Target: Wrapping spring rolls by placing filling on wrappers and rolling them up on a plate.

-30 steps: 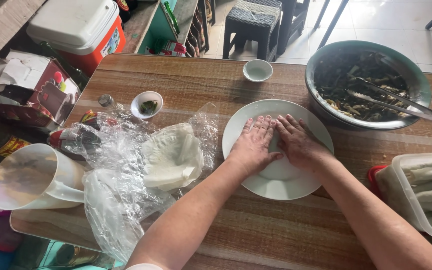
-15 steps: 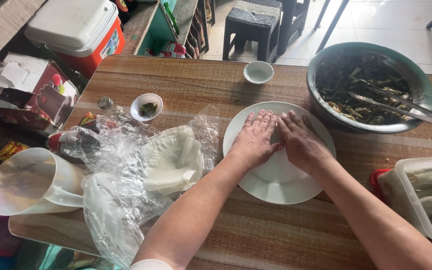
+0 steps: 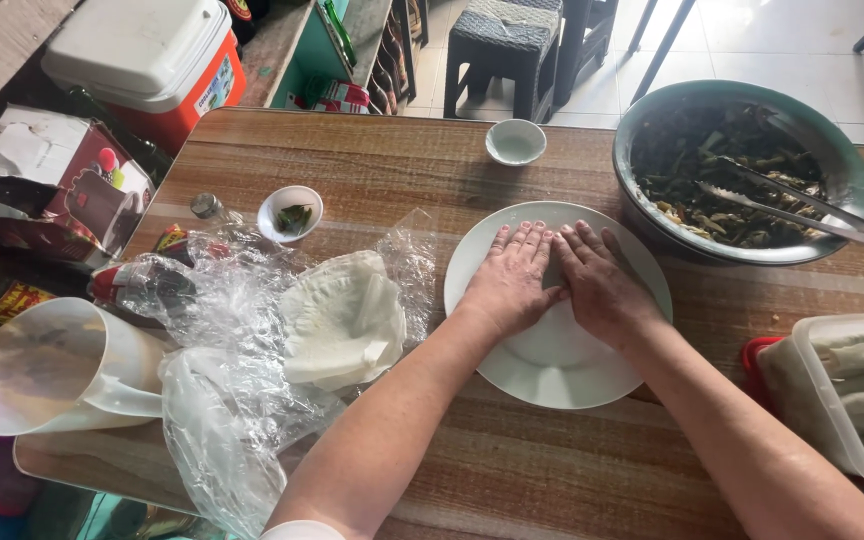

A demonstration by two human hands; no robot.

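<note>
My left hand and my right hand lie side by side, palms down, on a white plate in the middle of the wooden table. Their fingers are stretched out and pressed over something on the plate that they hide. A stack of thin white wrappers lies on crumpled clear plastic left of the plate. Behind the plate to the right, a large metal bowl holds dark chopped filling, with metal tongs resting in it.
A clear container of rolled white rolls sits at the right edge. Two small white dishes stand behind. A translucent jug, a cardboard box and a white-lidded cooler crowd the left.
Both hands have stayed flat on the plate, edging slightly forward across it. Nothing else has moved.
</note>
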